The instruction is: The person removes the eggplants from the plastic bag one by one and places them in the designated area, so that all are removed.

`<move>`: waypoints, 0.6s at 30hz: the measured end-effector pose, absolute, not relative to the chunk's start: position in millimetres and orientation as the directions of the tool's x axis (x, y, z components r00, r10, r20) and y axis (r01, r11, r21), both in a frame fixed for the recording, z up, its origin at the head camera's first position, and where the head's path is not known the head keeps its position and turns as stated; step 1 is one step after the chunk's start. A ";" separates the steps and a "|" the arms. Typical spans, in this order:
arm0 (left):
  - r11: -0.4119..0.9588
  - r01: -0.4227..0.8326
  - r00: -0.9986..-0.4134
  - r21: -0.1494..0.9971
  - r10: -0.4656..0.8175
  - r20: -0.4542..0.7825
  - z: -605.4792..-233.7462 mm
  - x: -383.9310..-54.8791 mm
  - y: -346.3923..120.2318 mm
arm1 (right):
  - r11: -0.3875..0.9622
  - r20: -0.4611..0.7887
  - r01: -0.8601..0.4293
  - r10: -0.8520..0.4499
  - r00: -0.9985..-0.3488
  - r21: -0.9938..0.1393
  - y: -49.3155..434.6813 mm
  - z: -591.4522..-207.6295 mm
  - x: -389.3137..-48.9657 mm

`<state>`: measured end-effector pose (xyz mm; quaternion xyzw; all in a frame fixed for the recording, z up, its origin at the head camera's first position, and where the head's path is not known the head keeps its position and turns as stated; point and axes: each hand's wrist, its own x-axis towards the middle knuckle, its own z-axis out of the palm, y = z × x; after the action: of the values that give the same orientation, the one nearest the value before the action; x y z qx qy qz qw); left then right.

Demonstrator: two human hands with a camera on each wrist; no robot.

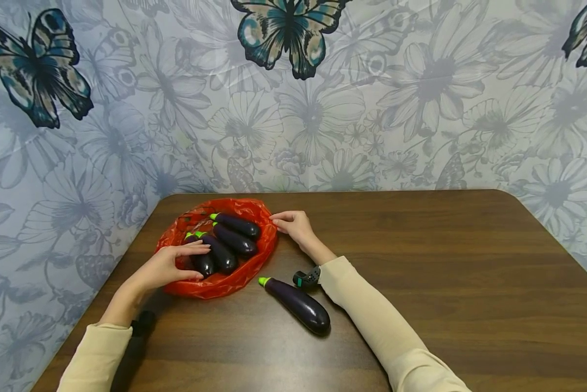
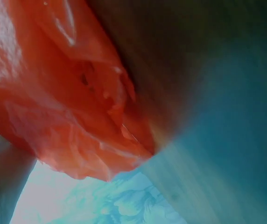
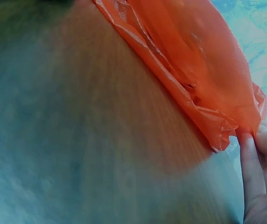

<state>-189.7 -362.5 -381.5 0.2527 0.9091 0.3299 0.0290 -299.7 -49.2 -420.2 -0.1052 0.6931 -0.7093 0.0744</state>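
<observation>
A red plastic bag (image 1: 244, 279) lies spread wide on the left of the table, with several dark purple eggplants (image 1: 235, 240) inside. My left hand (image 1: 168, 264) reaches over the bag's near left side. Its fingers and thumb are spread and fairly straight over the leftmost eggplant (image 1: 204, 265); firm contact cannot be made out. At the bag's right rim, my right hand (image 1: 293, 226) pinches the plastic between thumb and fingers, also plain in the right wrist view (image 3: 259, 172). Only the bag's outer side (image 2: 63, 107) shows in the left wrist view, the left hand being hidden there.
One loose eggplant (image 1: 298, 306) lies on the brown wooden table (image 1: 445, 272), right of the bag and near the right forearm. A wrist camera (image 1: 307, 279) sits close to its upper side. Behind the table rises a floral wall (image 1: 342, 136) with butterflies.
</observation>
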 end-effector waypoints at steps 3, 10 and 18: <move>0.662 0.456 -0.868 0.595 0.477 0.134 -382.5 -190.1 -358.9 | -0.029 0.046 -0.040 -0.246 -0.968 -0.999 -49.6 -420.8 -299.8; 0.701 0.496 -0.861 0.512 0.471 0.189 -384.3 -190.0 -354.8 | -0.031 0.049 -0.043 -0.242 -0.969 -0.999 -50.1 -420.8 -300.9; 0.711 0.502 -0.859 0.492 0.474 0.190 -386.2 -191.6 -354.2 | -0.026 0.039 -0.034 -0.239 -0.970 -0.999 -50.4 -421.2 -301.8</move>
<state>-191.6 -354.2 -386.2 0.2639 0.9247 0.2734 -0.0249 -301.8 -50.4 -421.2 -0.0985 0.6942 -0.7093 0.0724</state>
